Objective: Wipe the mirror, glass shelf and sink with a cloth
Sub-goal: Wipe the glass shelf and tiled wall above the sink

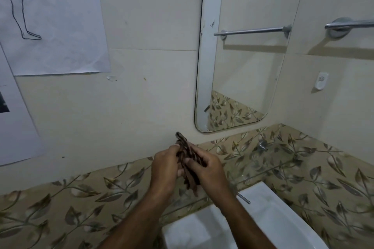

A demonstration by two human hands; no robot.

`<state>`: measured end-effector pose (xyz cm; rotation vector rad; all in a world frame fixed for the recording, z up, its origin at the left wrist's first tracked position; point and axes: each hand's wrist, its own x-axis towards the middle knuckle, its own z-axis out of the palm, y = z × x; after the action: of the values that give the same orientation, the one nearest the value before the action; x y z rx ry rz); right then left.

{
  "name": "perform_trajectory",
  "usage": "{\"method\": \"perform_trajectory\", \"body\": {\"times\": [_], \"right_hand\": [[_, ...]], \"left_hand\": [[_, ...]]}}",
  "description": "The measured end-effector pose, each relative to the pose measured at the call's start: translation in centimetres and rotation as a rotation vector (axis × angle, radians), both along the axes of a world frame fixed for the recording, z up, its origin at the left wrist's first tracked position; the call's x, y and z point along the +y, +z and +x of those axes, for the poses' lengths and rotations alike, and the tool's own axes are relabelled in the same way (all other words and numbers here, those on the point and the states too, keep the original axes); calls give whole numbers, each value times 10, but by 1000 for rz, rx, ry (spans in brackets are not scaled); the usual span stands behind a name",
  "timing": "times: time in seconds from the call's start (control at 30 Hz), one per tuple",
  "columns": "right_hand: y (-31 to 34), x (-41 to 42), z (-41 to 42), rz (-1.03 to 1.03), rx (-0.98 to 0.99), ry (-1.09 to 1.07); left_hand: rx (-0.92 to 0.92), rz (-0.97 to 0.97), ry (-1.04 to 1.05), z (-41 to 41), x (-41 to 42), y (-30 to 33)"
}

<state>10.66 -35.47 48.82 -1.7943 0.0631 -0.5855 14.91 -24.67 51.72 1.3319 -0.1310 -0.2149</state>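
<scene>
- Both forearms are reaching in from the bottom edge, over the white sink (283, 226).
- Left hand (165, 170) and right hand (206, 170) are both gripping the cloth (189, 159), a dark brown striped one, bunched between them in front of the wall, above the sink's back edge.
- Grip state: both are clenched on the cloth, fingers curled round it; looks like they are folding or gathering it, though which one can't be told.
- Cloth is touching no surface right now, so no wiping is happening at this moment.
- Mirror (249, 66) is hanging up and right of the hands, well apart from the cloth; marks are showing along its left edge and near the bottom left corner, so it is likely not finished.
- Glass shelf (279, 159) is sitting just right of the hands, below the mirror, nearly invisible against the leaf-pattern tiles (60, 208).
- Sink is looking plain white; clean or not can't be judged.
- Judgement: prep stage, with all three surfaces possibly still to do.
</scene>
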Motion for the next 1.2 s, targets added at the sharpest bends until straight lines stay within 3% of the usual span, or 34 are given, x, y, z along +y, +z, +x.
{"method": "perform_trajectory", "body": {"times": [0.13, 0.2, 0.37, 0.5, 0.63, 1.0, 1.2], "right_hand": [[3, -7, 0, -273, -98, -39], [-1, -18, 10, -442, -170, -162], [11, -29, 35, -500, -388, -436], [38, -43, 59, -657, -542, -691], [44, -52, 88, -823, -551, -696], [-39, -100, 80, -854, -379, -538], [-50, -141, 69, -638, -228, -592]], "left_hand": [[-60, 73, -52, 8, -2, 10], [-101, 87, -99, 10, -3, 16], [-459, 277, -244, 20, -8, 32], [-673, 363, -68, 26, -14, 49], [-761, 477, 98, 39, -18, 47], [-949, 654, 190, 60, -34, 22], [-983, 631, 172, 66, -37, 16]]}}
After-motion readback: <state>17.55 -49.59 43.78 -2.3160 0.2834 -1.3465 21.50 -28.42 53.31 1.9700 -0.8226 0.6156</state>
